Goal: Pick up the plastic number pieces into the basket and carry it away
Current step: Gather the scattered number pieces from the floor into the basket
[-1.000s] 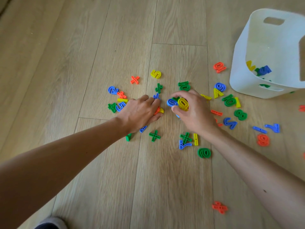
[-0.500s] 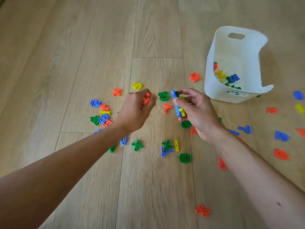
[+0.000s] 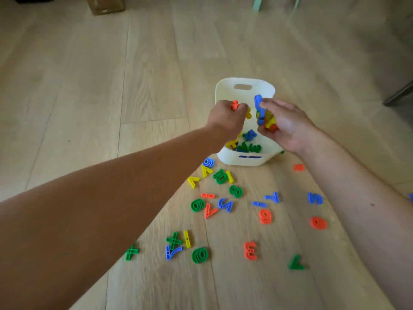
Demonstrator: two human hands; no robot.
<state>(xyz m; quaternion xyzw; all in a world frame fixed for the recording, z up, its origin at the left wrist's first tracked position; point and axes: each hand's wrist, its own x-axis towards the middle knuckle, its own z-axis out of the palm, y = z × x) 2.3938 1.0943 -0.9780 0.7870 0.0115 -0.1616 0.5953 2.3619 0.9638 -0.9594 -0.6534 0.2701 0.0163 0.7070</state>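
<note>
The white plastic basket (image 3: 245,82) stands on the wooden floor, with several coloured number pieces (image 3: 248,146) lying inside. Both hands hover over its opening. My left hand (image 3: 228,118) is closed on an orange piece (image 3: 234,105), with yellow showing under the fingers. My right hand (image 3: 283,126) grips a bunch of pieces, a blue one (image 3: 259,106) uppermost, orange and yellow below. Many loose pieces lie on the floor in front of the basket, among them a green 9 (image 3: 197,205), an orange 3 (image 3: 250,250) and a blue 5 (image 3: 314,198).
A cardboard box (image 3: 105,4) sits at the far top left. Pale green furniture legs (image 3: 257,3) show at the top, and a dark furniture leg (image 3: 400,93) juts in at the right edge. Wood flooring spreads to the left.
Both hands have lifted from the floor with their pieces and moved forward and right to above the basket. The camera view has swung up, so the basket sits mid-frame.
</note>
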